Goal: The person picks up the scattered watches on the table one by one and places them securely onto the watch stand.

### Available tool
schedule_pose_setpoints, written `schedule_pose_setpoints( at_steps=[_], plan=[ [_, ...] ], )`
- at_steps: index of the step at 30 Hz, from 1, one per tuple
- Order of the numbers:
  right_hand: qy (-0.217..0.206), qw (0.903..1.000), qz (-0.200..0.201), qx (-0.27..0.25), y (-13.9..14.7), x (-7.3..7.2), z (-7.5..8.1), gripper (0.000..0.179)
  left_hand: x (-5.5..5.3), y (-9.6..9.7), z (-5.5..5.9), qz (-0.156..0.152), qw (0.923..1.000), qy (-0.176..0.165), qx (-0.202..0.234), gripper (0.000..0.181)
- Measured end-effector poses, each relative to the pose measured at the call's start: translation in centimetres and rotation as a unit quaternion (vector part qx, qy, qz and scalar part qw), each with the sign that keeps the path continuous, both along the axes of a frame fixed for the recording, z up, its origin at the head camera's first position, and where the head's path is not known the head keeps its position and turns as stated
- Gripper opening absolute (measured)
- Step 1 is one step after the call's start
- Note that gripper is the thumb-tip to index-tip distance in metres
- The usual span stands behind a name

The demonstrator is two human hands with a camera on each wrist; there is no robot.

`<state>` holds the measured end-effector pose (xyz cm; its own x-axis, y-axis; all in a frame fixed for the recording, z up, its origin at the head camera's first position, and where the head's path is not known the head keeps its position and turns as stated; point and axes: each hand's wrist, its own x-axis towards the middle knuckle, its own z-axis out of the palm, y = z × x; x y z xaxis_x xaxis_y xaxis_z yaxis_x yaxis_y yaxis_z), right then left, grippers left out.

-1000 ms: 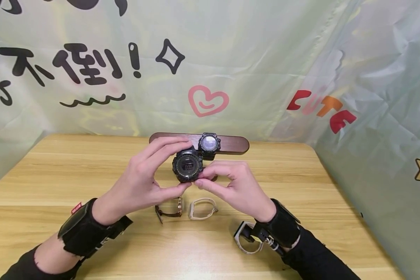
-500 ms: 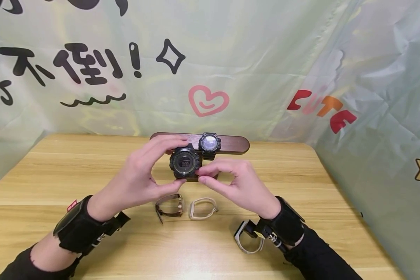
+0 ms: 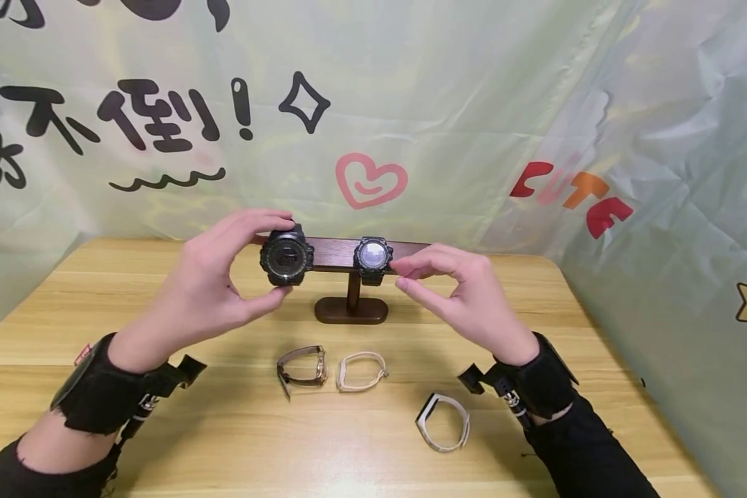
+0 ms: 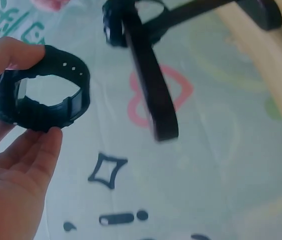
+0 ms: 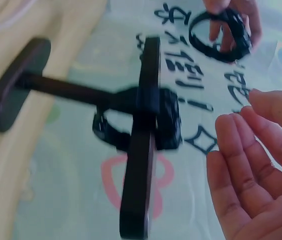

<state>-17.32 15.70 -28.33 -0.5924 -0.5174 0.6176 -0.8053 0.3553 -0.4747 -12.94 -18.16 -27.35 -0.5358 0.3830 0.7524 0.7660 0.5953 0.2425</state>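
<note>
My left hand [image 3: 207, 280] pinches a black digital watch [image 3: 286, 259] between thumb and fingers, its dial facing me. In the left wrist view the strap [image 4: 76, 65] is fastened into a loop, off the bar's end. A second black watch [image 3: 373, 254] hangs around the crossbar [image 3: 333, 253] of a dark wooden T-shaped stand, right of its post. Beside that watch is my right hand [image 3: 463, 294], thumb and fingertips near each other. The right wrist view shows its relaxed fingers [image 5: 226, 132] with nothing between them.
On the wooden table [image 3: 224, 443] in front of the stand lie a brown-strapped watch [image 3: 319, 366], a pale band [image 3: 361, 372] and a white band with a dark face [image 3: 443, 423]. A printed cloth [image 3: 460, 104] hangs behind and at the right.
My left hand has carried the black watch left and up, to the crossbar's left end. My right hand has let go of it and moved right. The stand's post and base are now uncovered.
</note>
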Motion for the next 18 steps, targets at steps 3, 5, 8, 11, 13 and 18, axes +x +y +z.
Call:
schedule_pose_setpoints(
  at_steps=[3, 5, 8, 11, 13, 18],
  plan=[
    [0.004, 0.9993, -0.035, 0.014, 0.9, -0.5, 0.3, 0.024, -0.1, -0.9, 0.4, 0.026, 0.9995, -0.006, -0.014, 0.080],
    [0.004, 0.9982, -0.055, 0.023, 1.5, -0.8, 0.4, 0.026, -0.1, -1.5, 0.6, 0.040, 0.9989, -0.010, -0.023, 0.080],
    [0.001, 0.9960, -0.081, 0.036, 2.2, -1.3, 0.5, 0.028, -0.3, -2.2, 0.9, 0.052, 0.9978, -0.019, -0.035, 0.080],
    [-0.004, 0.9938, -0.101, 0.046, 2.7, -1.8, 0.5, 0.027, -0.4, -2.9, 1.1, 0.060, 0.9969, -0.029, -0.043, 0.081],
    [-0.008, 0.9925, -0.110, 0.052, 3.0, -2.1, 0.5, 0.027, -0.6, -3.3, 1.2, 0.066, 0.9961, -0.035, -0.046, 0.081],
    [-0.027, 0.9888, -0.127, 0.074, 3.7, -2.8, 0.2, 0.031, -1.0, -4.2, 1.0, 0.084, 0.9943, -0.045, -0.048, 0.080]
  ],
)
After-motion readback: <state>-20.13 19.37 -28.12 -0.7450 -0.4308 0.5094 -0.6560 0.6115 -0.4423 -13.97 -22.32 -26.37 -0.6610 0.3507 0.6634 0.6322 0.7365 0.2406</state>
